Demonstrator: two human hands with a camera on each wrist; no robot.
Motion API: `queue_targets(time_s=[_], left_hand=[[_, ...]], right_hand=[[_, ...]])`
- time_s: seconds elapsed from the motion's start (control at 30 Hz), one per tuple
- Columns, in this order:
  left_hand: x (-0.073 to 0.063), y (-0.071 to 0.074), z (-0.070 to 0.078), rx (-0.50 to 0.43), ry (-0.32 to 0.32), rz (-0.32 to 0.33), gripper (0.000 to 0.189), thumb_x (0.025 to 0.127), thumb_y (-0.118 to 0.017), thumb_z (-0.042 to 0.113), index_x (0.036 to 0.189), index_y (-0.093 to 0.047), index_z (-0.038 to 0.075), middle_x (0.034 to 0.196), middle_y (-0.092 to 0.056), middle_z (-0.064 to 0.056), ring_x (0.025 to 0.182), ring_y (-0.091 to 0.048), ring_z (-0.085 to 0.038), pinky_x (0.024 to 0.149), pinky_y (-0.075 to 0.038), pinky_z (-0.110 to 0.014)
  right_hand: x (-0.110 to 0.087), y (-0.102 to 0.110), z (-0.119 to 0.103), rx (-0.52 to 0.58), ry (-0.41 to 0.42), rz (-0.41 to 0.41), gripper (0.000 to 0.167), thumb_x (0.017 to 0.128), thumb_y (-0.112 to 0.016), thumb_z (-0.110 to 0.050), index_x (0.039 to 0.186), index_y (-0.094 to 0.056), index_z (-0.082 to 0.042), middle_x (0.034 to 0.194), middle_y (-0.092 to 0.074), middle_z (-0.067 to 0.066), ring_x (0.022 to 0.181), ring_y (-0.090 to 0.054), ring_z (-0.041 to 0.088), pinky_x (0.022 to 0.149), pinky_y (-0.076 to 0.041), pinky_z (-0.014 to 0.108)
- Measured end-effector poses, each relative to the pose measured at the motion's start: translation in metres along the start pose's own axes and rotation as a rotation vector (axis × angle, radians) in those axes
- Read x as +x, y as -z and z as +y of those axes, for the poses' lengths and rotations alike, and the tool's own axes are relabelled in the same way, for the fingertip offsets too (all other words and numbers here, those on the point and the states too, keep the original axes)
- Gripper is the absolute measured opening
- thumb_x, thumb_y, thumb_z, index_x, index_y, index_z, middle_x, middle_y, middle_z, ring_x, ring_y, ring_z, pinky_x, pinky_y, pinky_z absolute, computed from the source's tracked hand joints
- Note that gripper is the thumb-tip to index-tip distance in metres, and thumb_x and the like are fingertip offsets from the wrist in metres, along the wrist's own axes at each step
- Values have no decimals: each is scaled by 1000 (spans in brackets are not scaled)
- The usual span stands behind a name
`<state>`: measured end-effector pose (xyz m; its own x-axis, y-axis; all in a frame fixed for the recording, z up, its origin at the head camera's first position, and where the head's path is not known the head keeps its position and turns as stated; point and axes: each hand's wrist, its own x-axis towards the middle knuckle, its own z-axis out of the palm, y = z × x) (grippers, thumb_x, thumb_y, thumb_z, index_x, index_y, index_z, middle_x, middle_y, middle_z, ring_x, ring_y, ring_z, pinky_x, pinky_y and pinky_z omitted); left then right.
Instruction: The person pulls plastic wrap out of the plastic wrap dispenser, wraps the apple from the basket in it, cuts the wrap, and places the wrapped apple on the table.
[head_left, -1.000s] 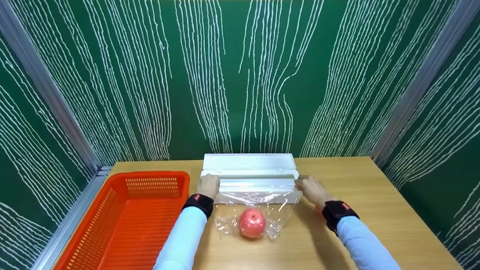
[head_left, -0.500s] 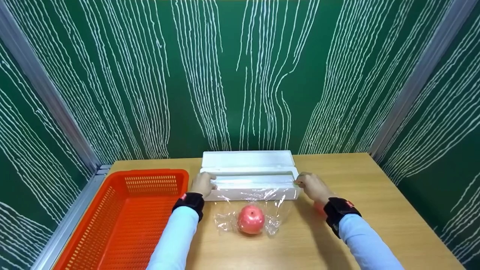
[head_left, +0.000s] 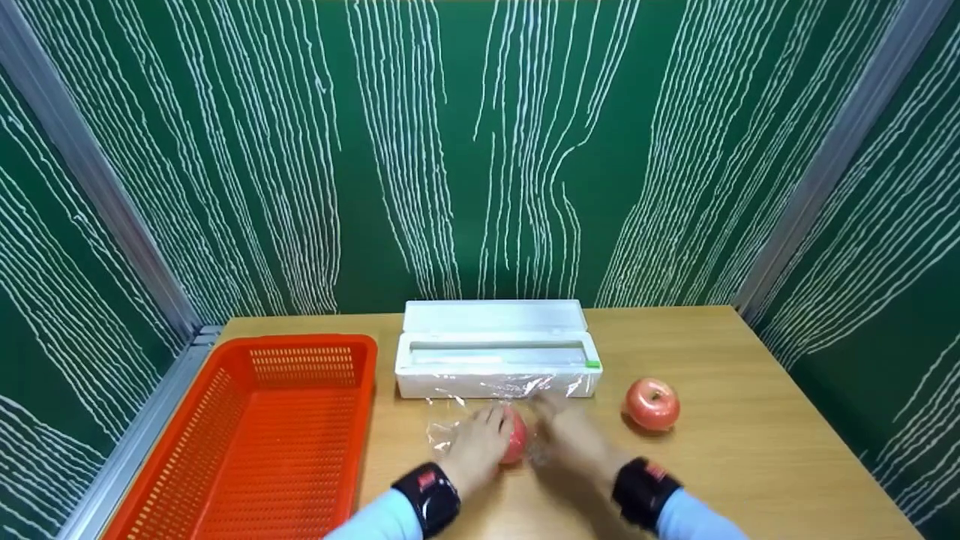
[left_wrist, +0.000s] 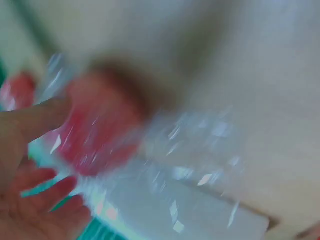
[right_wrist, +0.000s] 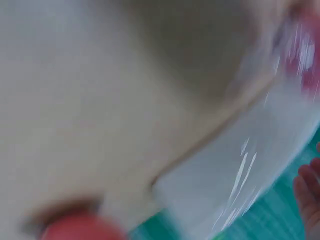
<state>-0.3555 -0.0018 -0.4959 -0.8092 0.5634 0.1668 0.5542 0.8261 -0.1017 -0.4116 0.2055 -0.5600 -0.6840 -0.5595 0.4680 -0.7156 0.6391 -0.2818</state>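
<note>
A red apple with clear plastic wrap over and around it sits on the table in front of a white wrap box. My left hand is over the apple's left side in the head view. In the left wrist view its thumb lies against the apple, and its other fingers are spread, not visibly gripping. To the apple's right, my right hand is blurred by motion, near the wrap. Its fingers look extended in the right wrist view; nothing shows between them.
The box's lid stands raised at the back, and a green piece sits at its right end. A second apple rests on the table to the right. An orange basket stands on the left. Green walls rise behind.
Both hands have come from the box's ends toward the apple in front of it. The second apple, mostly hidden behind the right wrist before, is now in full view.
</note>
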Motion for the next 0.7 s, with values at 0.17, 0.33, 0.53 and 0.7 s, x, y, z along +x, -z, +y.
queue_targets(time_s=[0.17, 0.33, 0.53, 0.7], left_hand=[[1, -36, 0, 356, -56, 173, 70, 68, -70, 19, 132, -43, 8, 129, -49, -7, 118, -48, -19, 100, -40, -27], [5, -40, -7, 233, -73, 215, 73, 66, -75, 28, 129, -45, 6, 126, -50, -10, 117, -48, -22, 101, -40, -29], [4, -25, -10, -21, -63, 144, 83, 61, -80, 38, 128, -44, 5, 123, -50, -10, 114, -49, -22, 98, -43, -32], [2, -16, -6, -121, -55, 86, 78, 59, -82, 33, 121, -46, 3, 115, -53, -8, 106, -52, -20, 94, -45, -28]], right_hand=[[-2, -17, -39, -109, 94, 96, 64, 68, -67, -6, 127, -45, 6, 124, -50, 20, 112, -51, 33, 94, -43, 46], [-1, -4, -65, -107, -30, 68, 76, 61, -75, -9, 128, -43, 7, 124, -50, 21, 112, -51, 34, 94, -44, 47], [-2, -1, -71, -80, -123, -31, 85, 62, -80, -25, 130, -39, 7, 128, -46, 25, 115, -49, 37, 96, -41, 50], [-5, 0, -73, -51, -127, -20, 82, 61, -81, -24, 127, -41, 3, 121, -51, 20, 110, -53, 34, 93, -44, 48]])
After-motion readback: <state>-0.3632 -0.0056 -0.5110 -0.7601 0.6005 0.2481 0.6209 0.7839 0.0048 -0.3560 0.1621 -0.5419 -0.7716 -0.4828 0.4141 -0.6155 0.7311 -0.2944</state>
